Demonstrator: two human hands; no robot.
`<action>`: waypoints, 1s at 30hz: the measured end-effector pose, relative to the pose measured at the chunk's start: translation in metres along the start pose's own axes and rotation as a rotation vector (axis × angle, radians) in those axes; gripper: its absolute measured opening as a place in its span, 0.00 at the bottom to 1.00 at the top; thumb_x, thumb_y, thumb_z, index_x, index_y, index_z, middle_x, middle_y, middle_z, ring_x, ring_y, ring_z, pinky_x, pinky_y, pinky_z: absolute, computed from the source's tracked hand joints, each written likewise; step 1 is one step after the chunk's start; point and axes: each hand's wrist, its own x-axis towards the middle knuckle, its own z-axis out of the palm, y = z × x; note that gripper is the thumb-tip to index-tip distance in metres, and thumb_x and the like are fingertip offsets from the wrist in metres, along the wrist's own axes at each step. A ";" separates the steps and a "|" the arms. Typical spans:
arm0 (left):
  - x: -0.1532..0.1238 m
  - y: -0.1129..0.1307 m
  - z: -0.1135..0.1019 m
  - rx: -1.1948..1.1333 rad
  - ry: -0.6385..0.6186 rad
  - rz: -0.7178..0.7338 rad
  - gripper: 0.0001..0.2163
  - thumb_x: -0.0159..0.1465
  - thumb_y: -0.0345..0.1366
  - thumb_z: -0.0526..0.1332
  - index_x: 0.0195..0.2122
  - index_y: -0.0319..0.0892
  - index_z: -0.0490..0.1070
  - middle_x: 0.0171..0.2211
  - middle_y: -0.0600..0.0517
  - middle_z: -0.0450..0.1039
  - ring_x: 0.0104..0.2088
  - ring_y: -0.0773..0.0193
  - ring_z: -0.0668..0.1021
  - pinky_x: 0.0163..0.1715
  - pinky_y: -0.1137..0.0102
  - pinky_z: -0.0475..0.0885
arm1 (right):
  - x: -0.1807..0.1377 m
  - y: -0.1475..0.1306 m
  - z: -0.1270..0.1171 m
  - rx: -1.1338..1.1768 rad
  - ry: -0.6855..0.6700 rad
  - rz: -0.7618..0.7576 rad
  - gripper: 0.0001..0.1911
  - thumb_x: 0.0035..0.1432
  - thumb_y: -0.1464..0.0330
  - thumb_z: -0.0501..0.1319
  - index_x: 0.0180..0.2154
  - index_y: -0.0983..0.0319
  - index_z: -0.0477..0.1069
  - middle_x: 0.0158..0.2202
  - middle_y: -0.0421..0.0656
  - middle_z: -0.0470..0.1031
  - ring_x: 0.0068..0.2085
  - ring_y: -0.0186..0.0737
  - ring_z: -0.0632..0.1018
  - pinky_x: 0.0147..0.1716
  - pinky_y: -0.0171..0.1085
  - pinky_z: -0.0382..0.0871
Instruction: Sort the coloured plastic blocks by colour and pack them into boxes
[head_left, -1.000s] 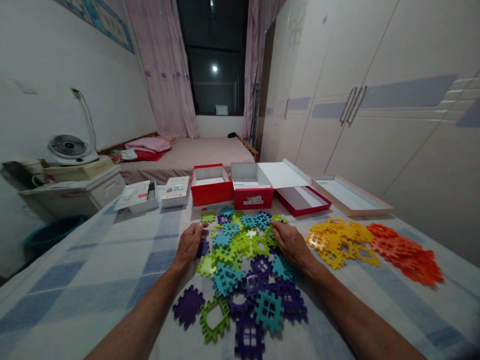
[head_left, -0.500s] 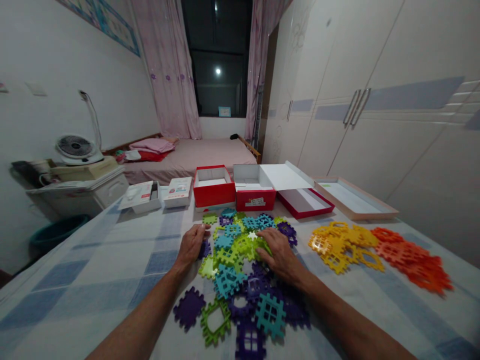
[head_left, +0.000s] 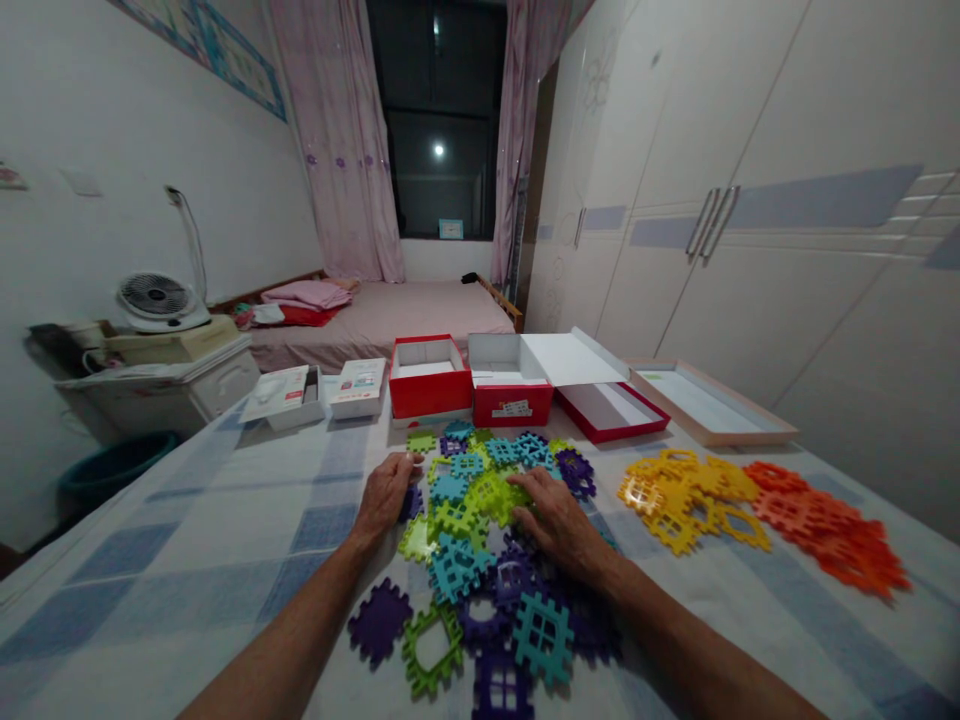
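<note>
A heap of flat plastic interlocking tiles in green, teal and purple [head_left: 480,540] lies on the checked cloth in front of me. My left hand [head_left: 386,493] rests at the heap's left edge, fingers curled down onto a purple tile. My right hand [head_left: 553,520] lies on top of the middle of the heap, fingers stretched flat towards the light-green tiles. Neither hand has lifted a tile. To the right lie a separate yellow pile [head_left: 686,490] and an orange pile [head_left: 832,525].
Two open red boxes [head_left: 429,385], a red lid [head_left: 611,405] and a shallow wooden tray [head_left: 709,400] stand at the table's far edge, with small white boxes [head_left: 311,390] to the left. A fan [head_left: 156,298], a bed and wardrobes lie beyond.
My right hand has slid left from the heap's right edge onto its middle. My left hand has stayed at the left edge. The view has shifted slightly.
</note>
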 end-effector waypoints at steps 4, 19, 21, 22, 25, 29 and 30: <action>0.000 0.002 0.000 0.008 -0.002 0.012 0.23 0.56 0.55 0.54 0.34 0.39 0.74 0.29 0.46 0.76 0.34 0.57 0.78 0.40 0.59 0.72 | 0.019 0.005 -0.004 0.040 0.004 -0.003 0.14 0.60 0.69 0.54 0.49 0.59 0.64 0.44 0.46 0.68 0.45 0.41 0.71 0.47 0.41 0.64; 0.001 0.000 0.001 -0.003 -0.002 0.018 0.23 0.58 0.54 0.52 0.36 0.39 0.74 0.30 0.45 0.76 0.34 0.56 0.78 0.38 0.61 0.71 | 0.072 0.060 -0.001 -0.345 -0.008 0.282 0.23 0.54 0.64 0.58 0.51 0.66 0.65 0.47 0.54 0.66 0.46 0.49 0.70 0.41 0.44 0.65; 0.000 0.002 0.001 0.003 0.003 0.016 0.23 0.58 0.54 0.52 0.36 0.39 0.74 0.29 0.46 0.76 0.34 0.56 0.78 0.38 0.61 0.71 | 0.073 0.063 -0.003 -0.269 0.082 0.231 0.23 0.54 0.65 0.57 0.51 0.67 0.65 0.46 0.53 0.67 0.45 0.47 0.71 0.43 0.43 0.65; 0.000 0.002 0.001 0.006 0.001 0.017 0.23 0.58 0.54 0.52 0.36 0.39 0.74 0.30 0.45 0.76 0.34 0.56 0.78 0.37 0.61 0.71 | 0.074 0.065 -0.007 -0.222 0.143 0.216 0.23 0.54 0.65 0.56 0.51 0.67 0.65 0.45 0.53 0.67 0.45 0.45 0.71 0.45 0.42 0.65; 0.000 0.001 0.001 0.018 -0.011 0.031 0.23 0.59 0.54 0.51 0.37 0.39 0.74 0.32 0.45 0.76 0.34 0.57 0.78 0.37 0.61 0.71 | 0.075 0.073 -0.023 -0.108 0.290 0.218 0.24 0.54 0.64 0.57 0.51 0.69 0.65 0.45 0.53 0.69 0.46 0.45 0.71 0.48 0.42 0.65; 0.001 -0.001 0.001 0.033 -0.019 0.035 0.22 0.60 0.52 0.51 0.38 0.39 0.74 0.33 0.45 0.76 0.34 0.57 0.78 0.38 0.61 0.70 | 0.066 0.076 -0.034 -0.095 0.067 0.183 0.24 0.51 0.66 0.58 0.51 0.66 0.67 0.46 0.51 0.71 0.47 0.45 0.72 0.48 0.42 0.65; 0.001 -0.002 0.001 0.038 -0.017 0.034 0.22 0.60 0.52 0.51 0.37 0.39 0.74 0.33 0.45 0.77 0.34 0.57 0.78 0.38 0.62 0.71 | 0.062 0.076 -0.033 -0.119 -0.019 0.180 0.25 0.50 0.67 0.59 0.51 0.65 0.67 0.48 0.51 0.71 0.48 0.45 0.72 0.48 0.42 0.65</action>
